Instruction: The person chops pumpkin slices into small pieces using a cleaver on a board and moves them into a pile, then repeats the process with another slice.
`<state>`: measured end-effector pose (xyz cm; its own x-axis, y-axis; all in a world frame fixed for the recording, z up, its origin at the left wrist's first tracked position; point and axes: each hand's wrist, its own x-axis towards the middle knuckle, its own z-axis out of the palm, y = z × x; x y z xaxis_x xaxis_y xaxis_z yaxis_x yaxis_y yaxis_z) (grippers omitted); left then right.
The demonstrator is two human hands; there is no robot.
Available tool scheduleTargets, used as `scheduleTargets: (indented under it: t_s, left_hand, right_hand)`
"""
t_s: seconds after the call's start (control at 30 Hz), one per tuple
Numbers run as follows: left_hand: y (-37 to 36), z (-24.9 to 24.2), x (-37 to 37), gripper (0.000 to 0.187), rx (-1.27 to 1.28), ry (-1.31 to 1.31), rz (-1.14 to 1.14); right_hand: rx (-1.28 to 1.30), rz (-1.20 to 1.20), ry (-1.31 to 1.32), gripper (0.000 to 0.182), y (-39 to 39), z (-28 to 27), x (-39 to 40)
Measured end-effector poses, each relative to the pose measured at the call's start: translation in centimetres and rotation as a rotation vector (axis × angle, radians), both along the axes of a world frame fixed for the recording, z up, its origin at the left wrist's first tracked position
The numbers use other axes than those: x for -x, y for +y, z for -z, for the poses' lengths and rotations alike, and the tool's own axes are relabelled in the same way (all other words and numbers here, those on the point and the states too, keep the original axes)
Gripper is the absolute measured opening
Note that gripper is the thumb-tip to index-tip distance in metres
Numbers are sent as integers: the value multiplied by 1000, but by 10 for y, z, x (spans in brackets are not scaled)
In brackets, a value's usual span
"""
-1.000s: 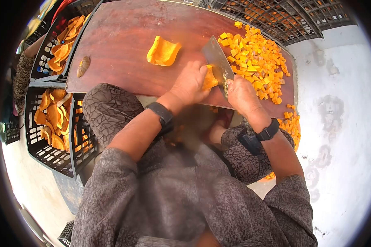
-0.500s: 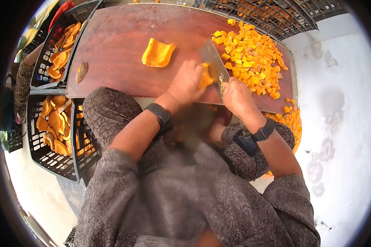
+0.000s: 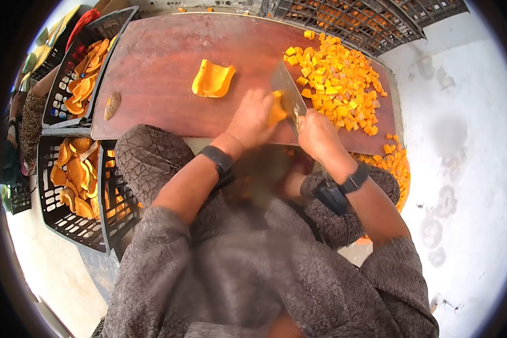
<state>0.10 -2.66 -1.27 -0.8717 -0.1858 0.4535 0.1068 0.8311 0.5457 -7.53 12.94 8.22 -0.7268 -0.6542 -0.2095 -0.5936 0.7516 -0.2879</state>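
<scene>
At far left, two black plastic crates, an upper one (image 3: 59, 119) and a lower one (image 3: 102, 186), hold curved pumpkin chunks (image 3: 76, 174) with orange flesh. On the reddish-brown tabletop (image 3: 163, 50), a brown, ridged scrap (image 3: 112, 106) lies near the left edge, and a hollowed pumpkin slab (image 3: 213, 79) rests apart from the hands, concave face up. The left hand (image 3: 250, 118), its fingers partly curled and motion-blurred, holds a smaller pumpkin piece (image 3: 277, 110) near the table's front edge. Just right of that piece stands a broad-bladed cleaver (image 3: 287, 90), tilted; whether its edge touches the flesh cannot be told. The right hand (image 3: 319, 135) is closed firmly around the cleaver's handle. The step in hand appears to be dicing; the next stroke calls for a steady piece and left fingertips clear of the blade. Farther right, diced pumpkin cubes (image 3: 343, 84) spread over the table, with more cubes (image 3: 397, 169) beyond its near right corner; black crates (image 3: 349, 22) stand behind, and a stained white wall (image 3: 450, 141) closes the right side. No brand, label or writing is legible, including on the dark wristbands (image 3: 217, 159).
</scene>
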Motion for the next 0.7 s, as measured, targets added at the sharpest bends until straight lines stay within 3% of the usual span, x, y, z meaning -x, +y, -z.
scheduleTargets:
  t_s: [0.17, 0.43, 0.6, 0.7]
  left_hand:
    - [-1, -1, 2, 56, 24, 18, 31]
    - [-1, 1, -3, 61, 10, 21, -25]
    - [-9, -7, -12, 77, -71, -131, -63]
    - [-9, -8, -13, 84, 11, -93, -138]
  right_hand:
    - [142, 27, 129, 17, -21, 26, 12]
    - [151, 47, 187, 20, -26, 32, 16]
    - [190, 64, 196, 20, -19, 36, 19]
    - [182, 82, 152, 24, -5, 21, 15]
